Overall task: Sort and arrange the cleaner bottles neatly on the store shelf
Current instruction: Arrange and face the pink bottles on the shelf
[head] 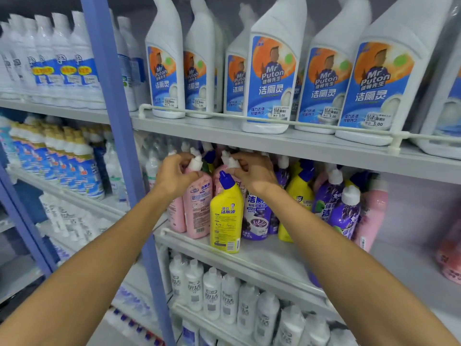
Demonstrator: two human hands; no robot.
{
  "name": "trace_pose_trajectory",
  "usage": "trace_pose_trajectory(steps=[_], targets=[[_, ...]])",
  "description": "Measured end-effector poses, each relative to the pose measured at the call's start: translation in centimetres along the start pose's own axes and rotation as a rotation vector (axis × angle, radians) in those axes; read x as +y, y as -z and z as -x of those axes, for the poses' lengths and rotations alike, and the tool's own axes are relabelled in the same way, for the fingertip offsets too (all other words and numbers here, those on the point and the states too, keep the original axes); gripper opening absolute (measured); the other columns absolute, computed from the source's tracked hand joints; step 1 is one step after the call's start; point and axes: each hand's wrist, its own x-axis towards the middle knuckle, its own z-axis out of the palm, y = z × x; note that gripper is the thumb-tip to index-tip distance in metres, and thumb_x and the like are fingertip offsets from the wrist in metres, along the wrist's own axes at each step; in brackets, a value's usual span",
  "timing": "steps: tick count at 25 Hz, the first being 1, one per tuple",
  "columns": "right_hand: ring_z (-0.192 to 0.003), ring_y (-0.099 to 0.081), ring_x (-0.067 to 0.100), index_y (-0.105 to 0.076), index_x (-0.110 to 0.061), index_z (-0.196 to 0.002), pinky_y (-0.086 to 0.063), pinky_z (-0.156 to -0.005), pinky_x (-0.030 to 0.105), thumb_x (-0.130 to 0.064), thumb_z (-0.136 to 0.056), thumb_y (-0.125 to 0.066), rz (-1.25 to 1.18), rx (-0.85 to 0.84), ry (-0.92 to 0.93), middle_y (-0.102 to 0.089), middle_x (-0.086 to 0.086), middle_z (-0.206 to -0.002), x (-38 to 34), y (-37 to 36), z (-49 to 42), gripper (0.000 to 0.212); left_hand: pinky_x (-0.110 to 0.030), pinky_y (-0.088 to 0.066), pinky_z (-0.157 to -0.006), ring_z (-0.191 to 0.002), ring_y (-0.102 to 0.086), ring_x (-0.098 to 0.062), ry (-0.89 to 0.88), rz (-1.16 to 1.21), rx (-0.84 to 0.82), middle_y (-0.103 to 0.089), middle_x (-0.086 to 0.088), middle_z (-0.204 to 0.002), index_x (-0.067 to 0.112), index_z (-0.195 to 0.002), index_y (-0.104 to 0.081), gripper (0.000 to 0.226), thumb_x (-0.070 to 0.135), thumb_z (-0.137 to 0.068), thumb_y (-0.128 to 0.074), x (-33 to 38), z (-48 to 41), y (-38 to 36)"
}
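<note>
The grey store shelf [274, 255] stands behind a blue upright [112, 96]; its upper tier carries large white bottles [272, 78] with blue labels; the middle tier holds the mixed cleaners (pink, yellow and purple crowded together). A pink bottle [198, 208] stands upright at the front left, just beside a yellow bottle [227, 216]; purple bottles [344, 216] stand to the right. The left hand [174, 176] has its fingers curled round that pink bottle's white cap [195, 163]; the right hand [254, 171] pinches the white cap [230, 161] of a second pink bottle [217, 178] behind the yellow one.
</note>
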Motion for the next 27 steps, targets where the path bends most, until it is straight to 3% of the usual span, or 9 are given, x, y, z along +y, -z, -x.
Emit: trace_pose_trajectory(steps=[7,12,16,20,24,27], targets=[[-0.112,-0.065,0.024,-0.07,-0.033,-0.12,-0.054,-0.096,0.039,-0.053,-0.087,-0.072,0.108,0.053,-0.05,-0.072,-0.001,-0.123,-1.4,1.5,1.0,0.038,-0.049,-0.057,-0.093,-0.099,-0.068,-0.027,0.012,0.059,0.056,-0.071,-0.005,-0.106,0.011,-0.121,-0.07,0.044,0.012,-0.08,-0.084,1.8,1.0,2.7],[-0.108,-0.066,0.023,-0.074,-0.036,-0.111,-0.055,-0.092,0.037,-0.055,-0.093,-0.066,0.166,0.045,-0.061,-0.074,-0.002,-0.113,-1.9,1.2,1.4,0.028,-0.044,-0.056,-0.093,-0.1,-0.066,-0.024,0.004,0.06,0.048,-0.068,-0.004,-0.107,0.01,-0.125,-0.068,0.046,0.01,-0.081,-0.083,2.1,1.3,2.5],[-0.114,-0.063,0.022,-0.074,-0.031,-0.116,-0.052,-0.094,0.034,-0.053,-0.091,-0.069,0.23,0.024,-0.049,-0.072,-0.003,-0.12,-1.9,1.7,1.2,0.033,-0.037,-0.056,-0.09,-0.09,-0.065,-0.016,0.011,0.086,0.005,-0.069,-0.003,-0.102,0.007,-0.124,-0.068,0.045,0.006,-0.081,-0.082,1.2,0.9,1.8],[-0.115,-0.061,0.024,-0.072,-0.032,-0.117,-0.05,-0.085,0.031,-0.056,-0.092,-0.066,0.352,0.074,-0.05,-0.069,-0.003,-0.121,-1.6,2.2,1.7,0.035,-0.045,-0.056,-0.094,-0.095,-0.068,-0.022,0.001,0.111,0.003,-0.073,-0.007,-0.105,0.007,-0.119,-0.071,0.043,0.009,-0.078,-0.085,-0.3,1.0,0.1],[-0.117,-0.06,0.027,-0.071,-0.028,-0.12,-0.051,-0.093,0.034,-0.052,-0.092,-0.067,0.371,0.072,-0.068,-0.068,0.001,-0.124,-1.1,2.7,2.0,0.037,-0.043,-0.053,-0.097,-0.101,-0.068,-0.019,-0.038,0.104,-0.076,-0.074,-0.007,-0.108,0.006,-0.119,-0.071,0.042,0.011,-0.079,-0.085,-0.1,0.1,-0.9],[-0.12,-0.061,0.026,-0.069,-0.033,-0.124,-0.052,-0.097,0.036,-0.05,-0.089,-0.071,0.381,0.06,-0.073,-0.069,0.0,-0.127,-0.3,3.6,2.3,0.039,-0.048,-0.055,-0.096,-0.105,-0.07,-0.024,-0.027,0.101,-0.192,-0.074,-0.006,-0.111,0.009,-0.123,-0.067,0.058,0.015,-0.071,-0.09,-1.5,0.2,-0.3]])
